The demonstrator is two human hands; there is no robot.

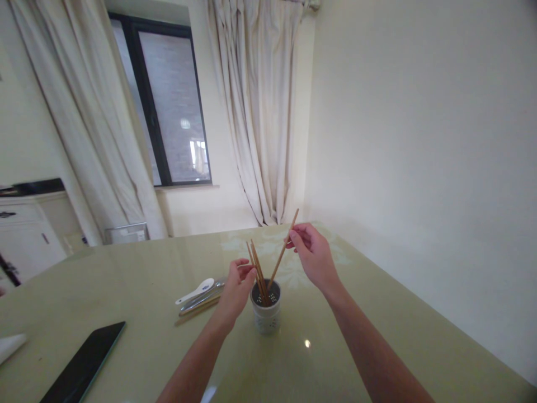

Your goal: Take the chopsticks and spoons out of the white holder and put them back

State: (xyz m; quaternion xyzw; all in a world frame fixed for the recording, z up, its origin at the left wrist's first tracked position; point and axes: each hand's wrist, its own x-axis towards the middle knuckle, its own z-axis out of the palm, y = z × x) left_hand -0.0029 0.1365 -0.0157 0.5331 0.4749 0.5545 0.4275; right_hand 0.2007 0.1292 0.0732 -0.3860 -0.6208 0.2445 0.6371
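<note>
My right hand pinches one wooden chopstick near its upper part. That chopstick leans to the right, its lower end inside a pale cylindrical holder with a dark inside and a perforated bottom. Several more chopsticks stand in the holder, leaning left. My left hand is at these, with curled fingers and its thumb closed against the leftmost ones. Left of the holder, partly behind my left hand, lie a white spoon with a blue mark, shiny metal cutlery and chopsticks.
A dark tablet or phone lies on the greenish glossy table at the front left, with a white object beyond it at the edge. A wall runs along the table's right side. Curtains and a window are behind.
</note>
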